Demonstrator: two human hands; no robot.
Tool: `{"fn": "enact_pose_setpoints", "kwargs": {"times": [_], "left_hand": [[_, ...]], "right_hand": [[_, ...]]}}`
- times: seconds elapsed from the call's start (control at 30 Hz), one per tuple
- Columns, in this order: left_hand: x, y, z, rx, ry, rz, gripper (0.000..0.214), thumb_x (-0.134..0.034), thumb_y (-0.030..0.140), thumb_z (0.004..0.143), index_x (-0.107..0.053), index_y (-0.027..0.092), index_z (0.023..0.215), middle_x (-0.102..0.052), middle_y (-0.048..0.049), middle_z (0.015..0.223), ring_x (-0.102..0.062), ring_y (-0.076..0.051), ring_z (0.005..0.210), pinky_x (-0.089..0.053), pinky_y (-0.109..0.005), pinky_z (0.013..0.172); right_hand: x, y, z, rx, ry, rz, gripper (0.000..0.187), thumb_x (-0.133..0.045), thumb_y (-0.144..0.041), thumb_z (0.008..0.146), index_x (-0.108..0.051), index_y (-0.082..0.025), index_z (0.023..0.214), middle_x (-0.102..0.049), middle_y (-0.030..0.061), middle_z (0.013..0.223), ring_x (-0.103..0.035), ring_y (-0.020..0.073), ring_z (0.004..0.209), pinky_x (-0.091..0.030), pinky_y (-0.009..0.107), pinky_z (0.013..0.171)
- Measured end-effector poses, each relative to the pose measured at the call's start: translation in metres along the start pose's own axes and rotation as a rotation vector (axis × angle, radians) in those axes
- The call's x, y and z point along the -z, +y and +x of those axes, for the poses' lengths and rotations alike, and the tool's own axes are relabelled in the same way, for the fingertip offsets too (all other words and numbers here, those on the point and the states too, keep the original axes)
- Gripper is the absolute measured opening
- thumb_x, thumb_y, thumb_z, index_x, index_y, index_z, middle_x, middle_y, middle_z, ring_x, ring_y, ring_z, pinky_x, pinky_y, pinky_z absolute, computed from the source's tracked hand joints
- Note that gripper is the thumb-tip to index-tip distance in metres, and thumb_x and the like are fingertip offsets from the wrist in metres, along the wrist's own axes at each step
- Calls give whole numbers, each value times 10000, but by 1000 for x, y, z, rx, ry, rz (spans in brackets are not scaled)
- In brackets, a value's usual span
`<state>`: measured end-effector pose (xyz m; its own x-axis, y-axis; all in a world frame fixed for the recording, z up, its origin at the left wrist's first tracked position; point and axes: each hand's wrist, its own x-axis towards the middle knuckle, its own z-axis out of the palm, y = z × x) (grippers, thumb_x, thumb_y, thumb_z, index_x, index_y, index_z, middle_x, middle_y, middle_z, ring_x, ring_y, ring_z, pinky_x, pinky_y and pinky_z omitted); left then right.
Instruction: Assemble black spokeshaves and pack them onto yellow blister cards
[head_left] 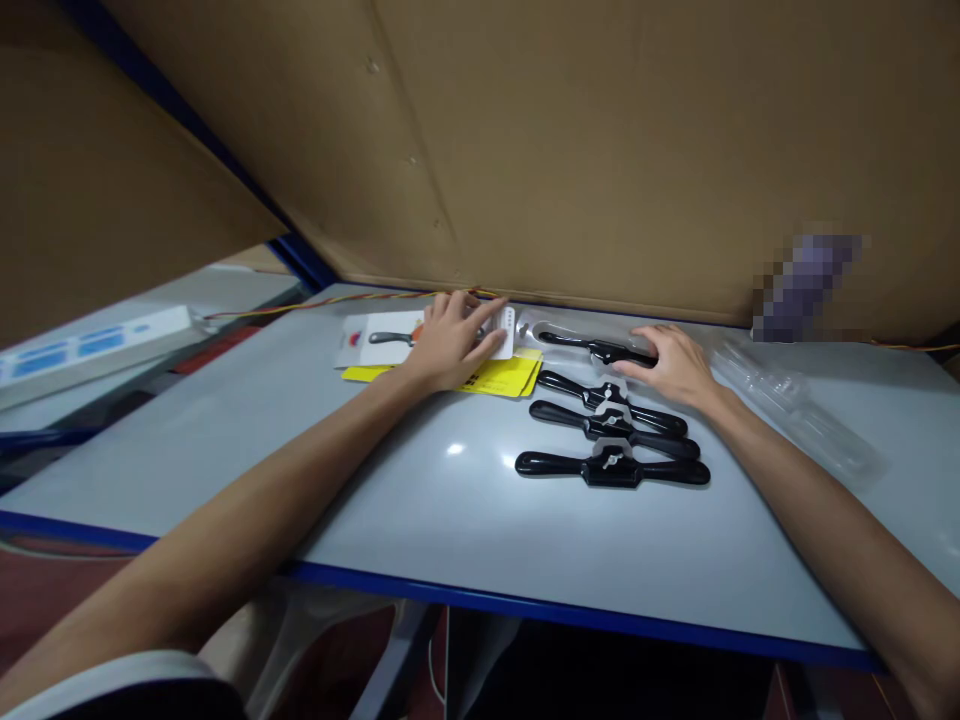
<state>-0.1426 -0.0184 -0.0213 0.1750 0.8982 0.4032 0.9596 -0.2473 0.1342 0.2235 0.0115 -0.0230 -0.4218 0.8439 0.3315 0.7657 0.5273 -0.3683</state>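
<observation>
My left hand [450, 345] lies with fingers spread on a white printed packaging card [382, 325] showing a tool picture. Yellow cards [510, 375] stick out from beneath it. At the back, my right hand [675, 365] has its thumb and fingers around the right end of a black spokeshave [607, 352]. That spokeshave sits in or on a clear plastic blister [536, 325]; which one, I cannot tell. Nearer to me, three more black spokeshaves lie roughly parallel: the upper [600, 395], the middle [611, 427] and the front one [611, 468], each with a metal blade plate.
Clear plastic blister shells [795, 405] lie right of my right hand. A cardboard wall [600, 150] rises behind the grey table [420, 510]. A white power strip [97, 345] is at the left, its cable [337, 297] running along the back. A pixelated patch covers something at right.
</observation>
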Motion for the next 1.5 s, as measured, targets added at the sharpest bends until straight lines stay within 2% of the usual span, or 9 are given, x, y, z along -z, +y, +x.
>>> {"fn": "enact_pose_setpoints", "kwargs": {"times": [0.17, 0.3, 0.43, 0.57, 0.7, 0.97, 1.07, 1.2, 1.5], "left_hand": [[12, 9, 2, 64, 129, -2, 627, -460, 599, 1041, -519, 267, 1570, -557, -193, 1332, -482, -421, 1288, -381, -596, 1149], [7, 13, 5, 0, 52, -15, 621, -478, 593, 1036, -566, 227, 1531, -565, -198, 1309, -513, -413, 1266, -396, -591, 1132], [1, 9, 8, -58, -74, -67, 700, -464, 611, 1020, -577, 162, 1545, -584, -184, 1266, -566, -367, 1182, -475, -525, 1065], [-1, 2, 9, -96, -138, -147, 761, -436, 654, 1010, -594, 142, 1550, -592, -165, 1231, -584, -329, 1117, -497, -487, 1043], [0, 1, 8, -106, -193, -160, 757, -419, 672, 1017, -596, 179, 1565, -619, -136, 1130, -574, -310, 1051, -483, -480, 1030], [3, 0, 10, -132, -199, -155, 805, -428, 707, 1000, -595, 160, 1566, -643, -137, 1084, -550, -317, 1032, -464, -468, 994], [1, -1, 10, -132, -211, -142, 791, -419, 700, 1002, -605, 167, 1557, -653, -139, 1085, -557, -318, 1032, -464, -467, 993], [-4, -2, 11, -112, -242, -75, 770, -385, 685, 1009, -637, 177, 1530, -674, -159, 1081, -573, -320, 1004, -467, -458, 935], [1, -3, 10, -169, -182, -96, 787, -401, 719, 987, -665, 180, 1496, -678, -135, 1042, -554, -288, 950, -443, -436, 913]], "right_hand": [[-2, 5, 1, 49, 6, 25, 614, -744, -687, 876, -716, -225, 1280, -731, 140, 1190, -656, 347, 1137, -517, 521, 992], [-3, 6, 0, 60, 39, 5, 604, -756, -674, 874, -716, -218, 1267, -714, 148, 1193, -660, 360, 1142, -522, 525, 986], [-3, 4, 0, 21, 86, -19, 512, -761, -630, 881, -727, -233, 1201, -717, 148, 1161, -666, 367, 1108, -521, 526, 964], [-4, 4, 2, -38, 104, -16, 317, -630, -517, 984, -738, -231, 1065, -731, 131, 1081, -673, 350, 1043, -512, 492, 923], [-4, 6, 3, -22, 128, -16, 275, -543, -431, 1026, -731, -232, 1005, -737, 123, 1062, -671, 333, 1009, -494, 463, 906], [-3, 3, 0, -26, 136, -6, 245, -555, -428, 1019, -709, -239, 995, -735, 116, 1073, -668, 326, 1026, -475, 432, 895], [-2, 1, 0, -48, 120, 6, 225, -563, -422, 1023, -688, -240, 979, -732, 105, 1067, -670, 307, 979, -468, 418, 872], [-1, -3, -1, -19, 137, -52, 225, -548, -418, 1040, -673, -242, 978, -732, 107, 1076, -661, 316, 1039, -459, 418, 897], [-2, -1, -3, 34, 145, -87, 257, -496, -417, 1061, -682, -244, 1023, -727, 114, 1091, -654, 315, 1033, -448, 417, 885]]}}
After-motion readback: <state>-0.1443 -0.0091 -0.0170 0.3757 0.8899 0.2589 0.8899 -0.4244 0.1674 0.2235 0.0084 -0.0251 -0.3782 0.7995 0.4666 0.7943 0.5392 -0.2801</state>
